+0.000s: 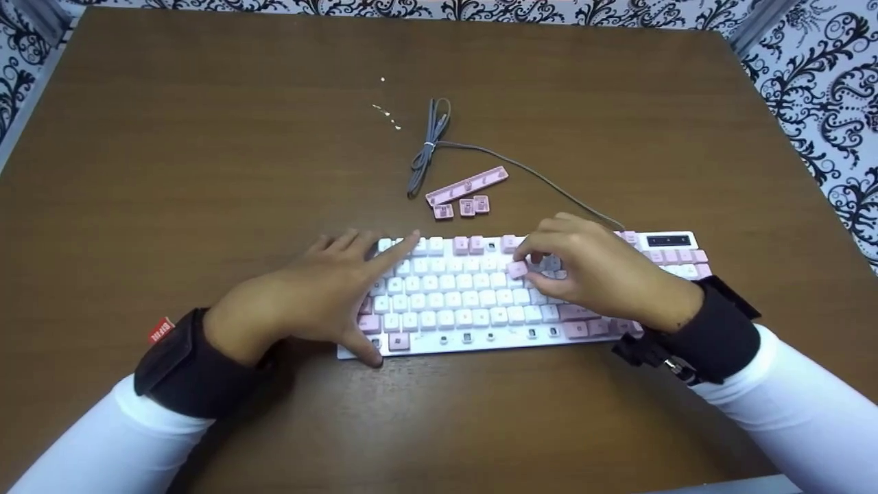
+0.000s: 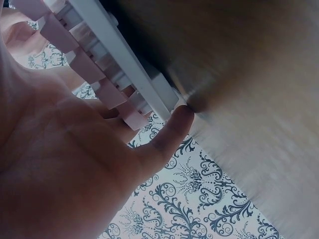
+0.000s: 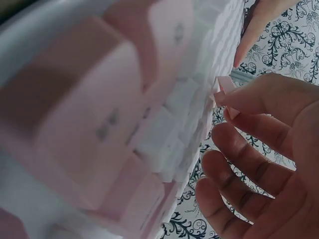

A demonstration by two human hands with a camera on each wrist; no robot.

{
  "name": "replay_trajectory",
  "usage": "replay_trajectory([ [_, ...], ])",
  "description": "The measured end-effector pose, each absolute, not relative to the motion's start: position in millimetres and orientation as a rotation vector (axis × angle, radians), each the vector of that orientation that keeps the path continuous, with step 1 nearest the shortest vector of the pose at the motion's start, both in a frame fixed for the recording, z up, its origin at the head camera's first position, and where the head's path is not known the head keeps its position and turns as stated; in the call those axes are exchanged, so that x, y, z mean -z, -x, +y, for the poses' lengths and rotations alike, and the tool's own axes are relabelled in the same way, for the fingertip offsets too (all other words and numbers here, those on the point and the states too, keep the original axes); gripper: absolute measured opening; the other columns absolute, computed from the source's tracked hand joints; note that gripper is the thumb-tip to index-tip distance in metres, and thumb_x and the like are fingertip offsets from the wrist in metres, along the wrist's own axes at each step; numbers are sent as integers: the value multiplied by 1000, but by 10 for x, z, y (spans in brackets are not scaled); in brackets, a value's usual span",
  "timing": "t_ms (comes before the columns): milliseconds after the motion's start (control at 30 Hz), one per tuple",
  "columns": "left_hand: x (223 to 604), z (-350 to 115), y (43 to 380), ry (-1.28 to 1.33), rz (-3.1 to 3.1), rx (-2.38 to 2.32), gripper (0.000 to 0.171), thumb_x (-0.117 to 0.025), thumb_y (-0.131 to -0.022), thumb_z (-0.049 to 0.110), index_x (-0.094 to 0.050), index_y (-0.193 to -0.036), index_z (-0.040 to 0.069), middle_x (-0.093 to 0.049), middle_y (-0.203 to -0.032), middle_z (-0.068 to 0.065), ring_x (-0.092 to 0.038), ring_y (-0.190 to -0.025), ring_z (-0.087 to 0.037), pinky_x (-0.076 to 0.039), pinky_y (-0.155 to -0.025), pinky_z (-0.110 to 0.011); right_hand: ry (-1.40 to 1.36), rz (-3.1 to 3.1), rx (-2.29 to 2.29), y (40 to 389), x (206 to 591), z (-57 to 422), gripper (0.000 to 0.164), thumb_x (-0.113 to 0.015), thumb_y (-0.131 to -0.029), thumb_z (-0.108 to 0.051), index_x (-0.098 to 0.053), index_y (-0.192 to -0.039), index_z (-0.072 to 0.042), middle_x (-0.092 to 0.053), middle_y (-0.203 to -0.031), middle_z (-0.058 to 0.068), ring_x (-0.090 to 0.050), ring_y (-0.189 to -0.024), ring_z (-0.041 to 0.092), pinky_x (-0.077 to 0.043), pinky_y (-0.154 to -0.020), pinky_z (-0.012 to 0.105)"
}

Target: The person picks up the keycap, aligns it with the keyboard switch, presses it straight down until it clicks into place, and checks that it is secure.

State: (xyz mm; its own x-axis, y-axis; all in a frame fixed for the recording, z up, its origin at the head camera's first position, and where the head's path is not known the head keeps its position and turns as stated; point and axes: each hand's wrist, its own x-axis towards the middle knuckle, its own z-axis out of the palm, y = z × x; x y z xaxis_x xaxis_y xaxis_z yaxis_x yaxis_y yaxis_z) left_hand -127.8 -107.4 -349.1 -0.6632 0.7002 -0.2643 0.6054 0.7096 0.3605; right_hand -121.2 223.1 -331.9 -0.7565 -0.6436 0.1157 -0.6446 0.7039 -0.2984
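Note:
A white keyboard [image 1: 473, 300] with white and pink keycaps lies on the table. My left hand [image 1: 302, 295] spans its left end, thumb at the front edge and index fingertip at the back edge. The left wrist view shows that thumb [image 2: 167, 137] against the keyboard's side. Over the number row, my right hand [image 1: 590, 267] pinches a pink keycap [image 1: 517, 269] between thumb and index finger. In the right wrist view the same keycap [image 3: 227, 92] appears tilted at the fingertips, the other fingers loosely bent. Bare switches show along the bottom row.
Behind the keyboard lie a long pink spacebar keycap [image 1: 467, 186], underside up, and three small pink keycaps [image 1: 444, 212]. A bundled grey cable [image 1: 429, 147] runs to the keyboard's back edge. Small bright specks [image 1: 387, 115] dot the brown table [image 1: 206, 137].

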Motion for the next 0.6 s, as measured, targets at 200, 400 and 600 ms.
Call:
replay_trajectory([
  [200, 3478, -1073, 1270, -994, 2526, -328, 141, -87, -57, 66, 1, -161, 31, -31, -156, -23, -28, -147, -43, -22, -116, -69, -1104, -2912, -478, 1219, 3313, 2233, 21, -75, -84, -9, -75, -104, -10, -69, -94, 2, -58, -85, 16, -50, -73, 31],
  [400, 3474, -1066, 1278, -989, 2521, -333, 141, -87, -57, 66, 3, -161, 32, -30, -157, -23, -25, -148, -43, -20, -116, -70, -1089, -2901, -479, 1179, 3300, 2201, 24, -76, -83, -14, -74, -107, -10, -69, -92, 1, -61, -86, 17, -53, -75, 33],
  [600, 3475, -1067, 1283, -983, 2519, -326, 142, -87, -57, 66, 4, -161, 32, -29, -158, -23, -25, -148, -43, -18, -116, -71, -1028, -2929, -457, 1147, 3312, 2139, 24, -80, -83, -20, -73, -103, -10, -69, -88, 1, -61, -84, 19, -52, -74, 34],
])
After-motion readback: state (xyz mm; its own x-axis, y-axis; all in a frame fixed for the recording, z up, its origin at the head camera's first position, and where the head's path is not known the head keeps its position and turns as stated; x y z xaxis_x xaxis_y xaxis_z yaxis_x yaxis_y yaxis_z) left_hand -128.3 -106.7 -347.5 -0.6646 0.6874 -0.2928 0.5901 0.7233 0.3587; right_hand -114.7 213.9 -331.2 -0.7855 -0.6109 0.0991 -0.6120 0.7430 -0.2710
